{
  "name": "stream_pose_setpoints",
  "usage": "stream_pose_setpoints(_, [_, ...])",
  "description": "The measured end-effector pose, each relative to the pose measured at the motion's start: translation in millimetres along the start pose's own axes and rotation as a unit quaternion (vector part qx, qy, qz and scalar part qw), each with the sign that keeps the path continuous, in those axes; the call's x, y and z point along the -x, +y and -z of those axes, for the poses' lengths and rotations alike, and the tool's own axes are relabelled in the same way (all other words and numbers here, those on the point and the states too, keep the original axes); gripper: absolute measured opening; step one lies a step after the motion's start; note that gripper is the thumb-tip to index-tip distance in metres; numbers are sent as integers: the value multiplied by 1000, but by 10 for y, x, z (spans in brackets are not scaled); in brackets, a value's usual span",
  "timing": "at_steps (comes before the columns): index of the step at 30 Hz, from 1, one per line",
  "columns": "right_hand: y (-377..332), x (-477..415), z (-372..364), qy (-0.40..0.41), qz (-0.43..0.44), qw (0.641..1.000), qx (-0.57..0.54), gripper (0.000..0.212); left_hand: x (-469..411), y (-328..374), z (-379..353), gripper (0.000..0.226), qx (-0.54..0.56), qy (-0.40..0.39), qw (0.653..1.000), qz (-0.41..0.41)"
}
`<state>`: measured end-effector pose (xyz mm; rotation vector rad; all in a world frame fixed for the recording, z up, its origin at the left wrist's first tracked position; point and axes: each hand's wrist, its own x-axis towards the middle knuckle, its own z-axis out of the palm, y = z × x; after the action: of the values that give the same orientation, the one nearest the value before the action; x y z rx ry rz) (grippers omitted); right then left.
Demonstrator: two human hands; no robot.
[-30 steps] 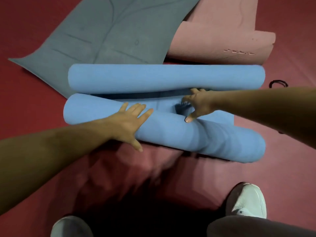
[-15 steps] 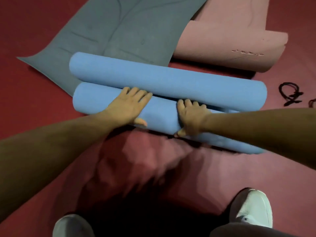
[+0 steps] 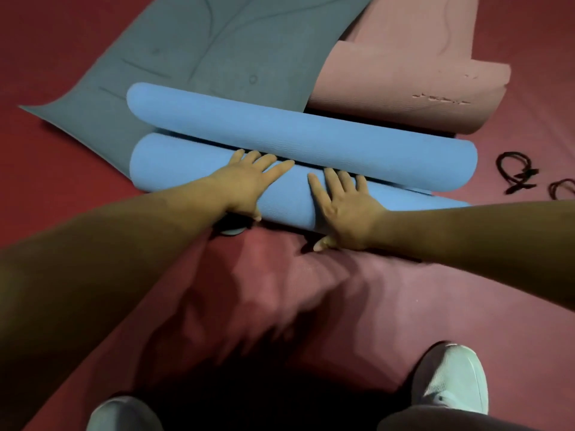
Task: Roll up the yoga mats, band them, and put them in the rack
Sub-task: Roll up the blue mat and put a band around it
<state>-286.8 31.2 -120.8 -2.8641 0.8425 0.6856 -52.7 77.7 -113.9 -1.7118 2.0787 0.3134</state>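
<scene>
Nearest me, two white shoes (image 3: 451, 377) on the red floor (image 3: 311, 290). Just past them, L hand (image 3: 249, 185) & R hand (image 3: 345, 206) lie flat on the near blue roll (image 3: 174, 163), fingers straight & spread, gripping nothing, thumbs down its near side. That roll lies crosswise on the floor, touching the far blue roll (image 3: 311, 135) right behind it. Further back: grey mat (image 3: 202, 51) spread flat on the left, pink mat (image 3: 404, 66) w/ near end curled on the right. Black bands (image 3: 516, 171) on the floor far right, apart from the rolls.
</scene>
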Motion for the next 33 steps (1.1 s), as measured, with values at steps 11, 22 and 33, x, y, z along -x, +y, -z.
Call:
stream_pose_setpoints(11, [622,-651,342,-94,-36,980,-174,151,4,217,22,128,10,32,992,122])
stream_pose_setpoints(22, [425,-187,19,-114,47,933,-337,105,151,-49,95,113,-37,49,998,-35])
stream_pose_setpoints(33, [586,-247,218,-190,48,930,-312,98,110,-10,206,117,79,-48,996,-2])
